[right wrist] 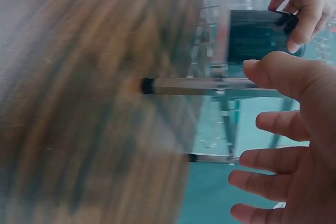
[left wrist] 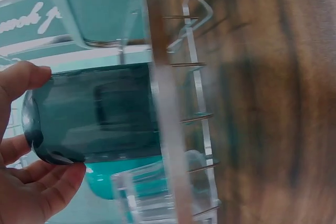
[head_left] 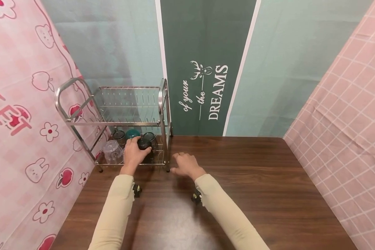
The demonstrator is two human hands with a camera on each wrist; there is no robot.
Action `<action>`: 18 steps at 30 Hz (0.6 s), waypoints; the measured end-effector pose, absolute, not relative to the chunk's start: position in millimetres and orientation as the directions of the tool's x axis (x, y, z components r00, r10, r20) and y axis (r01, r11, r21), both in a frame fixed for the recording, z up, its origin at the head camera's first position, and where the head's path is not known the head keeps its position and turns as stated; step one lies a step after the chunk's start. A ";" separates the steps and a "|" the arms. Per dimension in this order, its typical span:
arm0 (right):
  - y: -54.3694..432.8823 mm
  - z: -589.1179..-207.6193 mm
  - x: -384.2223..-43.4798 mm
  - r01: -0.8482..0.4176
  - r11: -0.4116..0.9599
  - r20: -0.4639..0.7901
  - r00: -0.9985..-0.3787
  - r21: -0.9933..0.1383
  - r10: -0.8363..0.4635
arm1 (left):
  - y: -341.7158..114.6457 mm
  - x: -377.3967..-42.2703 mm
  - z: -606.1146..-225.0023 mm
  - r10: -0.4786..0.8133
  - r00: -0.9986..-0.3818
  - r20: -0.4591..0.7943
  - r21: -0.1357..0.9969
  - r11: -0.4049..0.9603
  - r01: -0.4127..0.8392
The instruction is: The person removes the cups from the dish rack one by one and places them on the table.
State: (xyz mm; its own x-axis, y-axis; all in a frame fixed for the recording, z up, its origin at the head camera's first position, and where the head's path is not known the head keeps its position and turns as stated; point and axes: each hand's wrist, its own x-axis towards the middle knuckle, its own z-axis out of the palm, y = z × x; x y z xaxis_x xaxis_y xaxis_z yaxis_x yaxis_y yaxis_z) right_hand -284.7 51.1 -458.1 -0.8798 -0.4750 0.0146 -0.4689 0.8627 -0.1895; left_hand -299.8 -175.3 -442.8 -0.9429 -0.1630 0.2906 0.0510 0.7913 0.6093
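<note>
My left hand [head_left: 135,152] grips a dark tinted glass [left wrist: 100,114] by its rounded end, thumb on one side and fingers on the other. That glass is at the front right of the lower tier of a metal dish rack [head_left: 129,123]. Behind it stand a teal cup [head_left: 132,134] and two more dark glasses, one of them a dark glass [head_left: 119,134] at the back left. A clear cup [head_left: 113,152] sits at the front left. My right hand [head_left: 185,164], fingers spread and holding nothing, hovers just right of the rack's front leg [right wrist: 184,86].
The rack stands at the back left of a brown wooden table [head_left: 237,187]. Its upper tier has wire slots. A patterned pink cloth [head_left: 50,132] hangs at left, a pink checked cloth [head_left: 340,114] at right, and a green printed curtain [head_left: 206,41] behind.
</note>
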 end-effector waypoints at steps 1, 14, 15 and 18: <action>50.9 -454.4 -284.2 -0.469 0.863 0.021 -0.881 -0.187 -0.473 | -175.8 -298.5 -439.3 -0.165 -0.940 0.297 0.611 0.790 0.054; 55.8 -451.5 -270.7 -0.464 0.859 0.027 -0.882 -0.217 -0.470 | -174.3 -279.5 -431.1 -0.179 -0.938 0.297 0.661 0.748 0.067; 56.2 -452.7 -269.4 -0.464 0.857 0.029 -0.882 -0.225 -0.470 | -173.9 -277.4 -430.9 -0.184 -0.937 0.297 0.667 0.742 0.065; 57.0 -455.4 -266.4 -0.466 0.851 0.029 -0.880 -0.243 -0.473 | -173.2 -272.6 -430.6 -0.197 -0.932 0.305 0.679 0.731 0.068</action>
State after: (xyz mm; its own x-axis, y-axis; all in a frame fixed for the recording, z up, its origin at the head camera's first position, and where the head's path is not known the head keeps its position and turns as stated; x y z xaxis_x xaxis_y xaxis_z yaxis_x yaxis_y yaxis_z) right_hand -266.4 57.0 -455.4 -0.8804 -0.4733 0.0289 -0.4655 0.8510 -0.2429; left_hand -272.6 -173.2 -430.6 -0.9318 -0.1966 0.3051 0.0679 0.7314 0.6786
